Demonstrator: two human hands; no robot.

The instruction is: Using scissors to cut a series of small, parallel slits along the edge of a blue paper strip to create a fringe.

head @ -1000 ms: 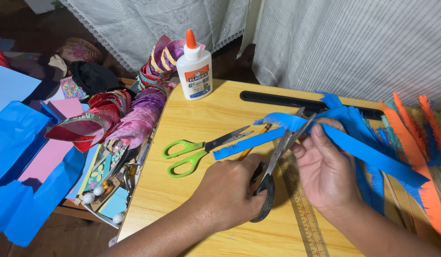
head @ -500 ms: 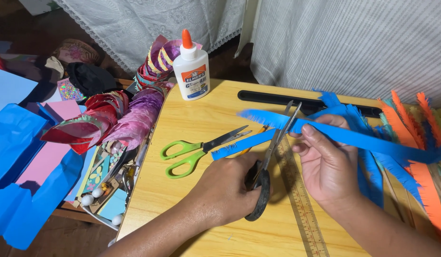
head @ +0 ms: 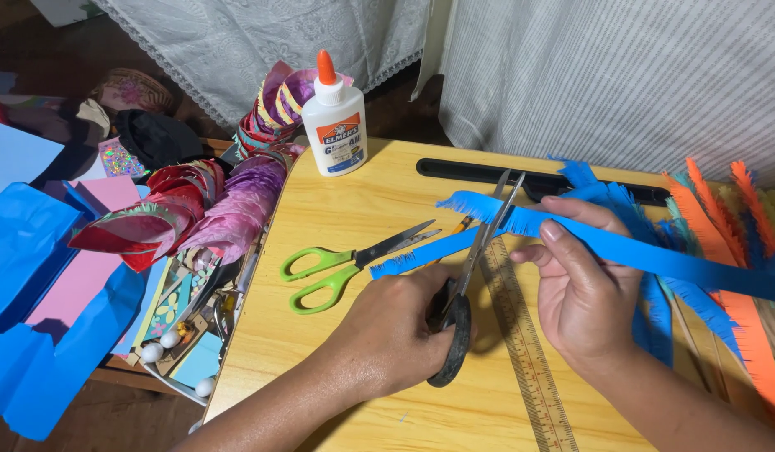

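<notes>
Your left hand [head: 387, 335] grips the black-handled scissors [head: 467, 293], fingers closed through the loops, blades parted around the blue fringed paper strip [head: 605, 243]. Your right hand [head: 584, 285] pinches that strip between thumb and fingers above the table [head: 379, 218] middle, near its far edge.

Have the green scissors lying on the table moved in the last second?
No. The green-handled scissors lie in the same spot below the glue bottle, blades pointing right. Only the camera view shifted slightly.
</notes>
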